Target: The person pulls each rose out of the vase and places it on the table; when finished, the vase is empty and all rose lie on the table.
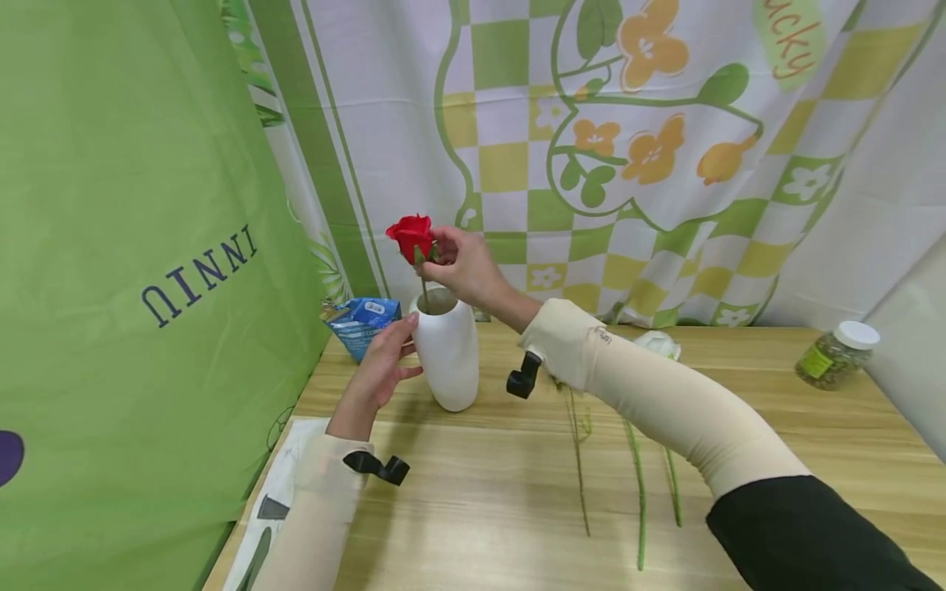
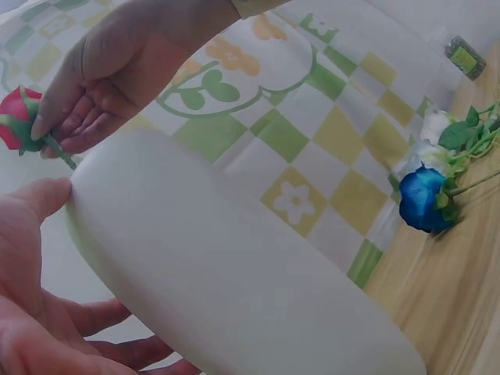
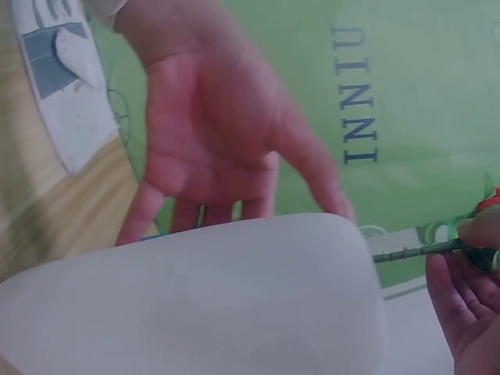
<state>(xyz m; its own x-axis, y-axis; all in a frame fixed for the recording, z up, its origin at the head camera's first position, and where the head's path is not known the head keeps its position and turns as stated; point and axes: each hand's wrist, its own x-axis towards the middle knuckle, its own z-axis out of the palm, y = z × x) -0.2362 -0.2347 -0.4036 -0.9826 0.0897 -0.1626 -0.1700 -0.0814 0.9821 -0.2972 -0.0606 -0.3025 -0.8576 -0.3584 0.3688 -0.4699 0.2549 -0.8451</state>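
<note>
A white vase (image 1: 452, 353) stands on the wooden table, leaning slightly. At its left side is my left hand (image 1: 380, 361), thumb near the rim and the other fingers spread along the wall, with no grip round the body. Above the mouth, my right hand (image 1: 466, 267) pinches a red rose (image 1: 411, 236) just below its bloom. The rose's green stem (image 3: 414, 251) points down into the vase mouth, its lower end hidden inside. In the left wrist view, the vase fills the middle, with the rose at upper left.
A blue packet (image 1: 362, 324) stands behind my left hand. Right of the vase lie several long-stemmed flowers, among them a blue rose (image 2: 426, 199) and a white flower (image 1: 658, 343). A white-lidded jar (image 1: 838, 355) stands far right. A patterned curtain (image 1: 510, 164) hangs behind.
</note>
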